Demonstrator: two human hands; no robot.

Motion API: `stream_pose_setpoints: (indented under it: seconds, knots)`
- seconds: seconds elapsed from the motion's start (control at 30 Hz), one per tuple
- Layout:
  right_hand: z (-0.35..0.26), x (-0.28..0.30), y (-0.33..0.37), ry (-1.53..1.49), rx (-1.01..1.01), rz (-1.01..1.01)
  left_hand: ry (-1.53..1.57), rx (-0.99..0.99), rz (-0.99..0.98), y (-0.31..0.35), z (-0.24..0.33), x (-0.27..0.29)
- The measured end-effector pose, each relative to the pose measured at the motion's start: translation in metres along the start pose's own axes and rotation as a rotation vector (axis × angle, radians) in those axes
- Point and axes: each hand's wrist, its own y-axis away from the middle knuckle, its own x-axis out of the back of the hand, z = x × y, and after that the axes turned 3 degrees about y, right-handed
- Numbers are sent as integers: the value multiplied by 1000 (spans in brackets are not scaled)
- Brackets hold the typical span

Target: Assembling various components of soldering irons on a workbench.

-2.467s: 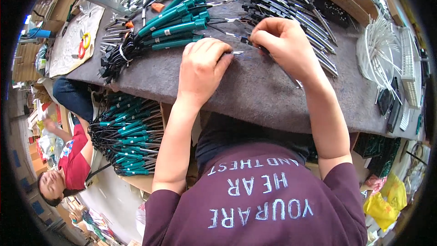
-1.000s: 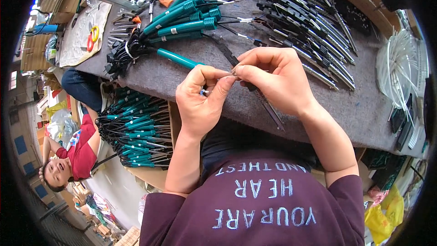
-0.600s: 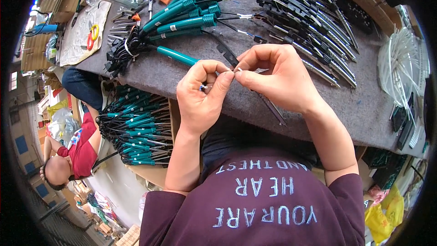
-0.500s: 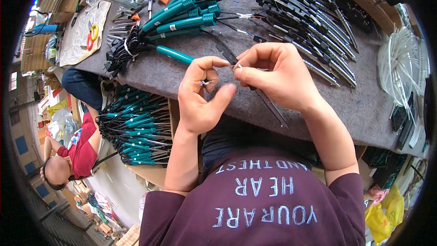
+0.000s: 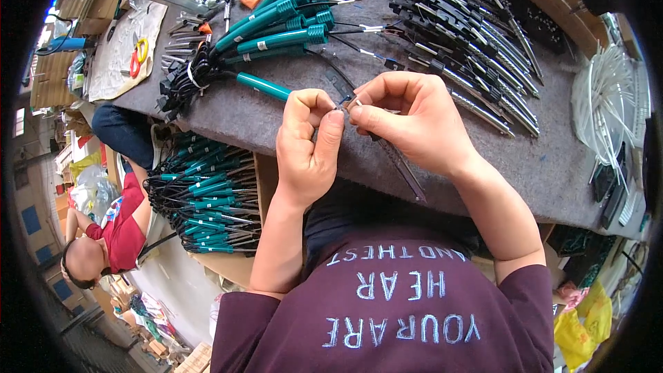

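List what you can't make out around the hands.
In the head view:
Wires between the left hand and right hand: too small to tell whether they are joined.
Teal tube: right end hidden behind the left hand.
Dark strip: upper part hidden by the right hand.
Cardboard box: far end cut off by the upper edge.

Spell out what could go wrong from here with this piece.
The right hand pinches fine wires, with the fingertips of the left hand right beside it; such thin strands could slip or break if pulled.

The dark strip passes under the right hand toward the table's front edge, so a sleeve or wrist might snag it.

The loose teal handle reaches behind the left hand and could get knocked.
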Motion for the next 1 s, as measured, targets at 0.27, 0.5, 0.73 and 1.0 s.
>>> stream_pose_setpoints:
  seconds: [0.27, 0.5, 0.73, 1.0]
  knots:
    - [1, -2, -2, 6, 10, 14, -51, 36, 42, -2, 3, 0]
    - [1, 0, 0, 28, 15, 42, -74, 66, 40, -2, 5, -1]
    - [-2, 0, -1, 67, 14, 14, -103, 87, 14, -2, 11, 2]
    - [0, -1, -1, 56, 25, 29, 234, 49, 26, 1, 16, 2]
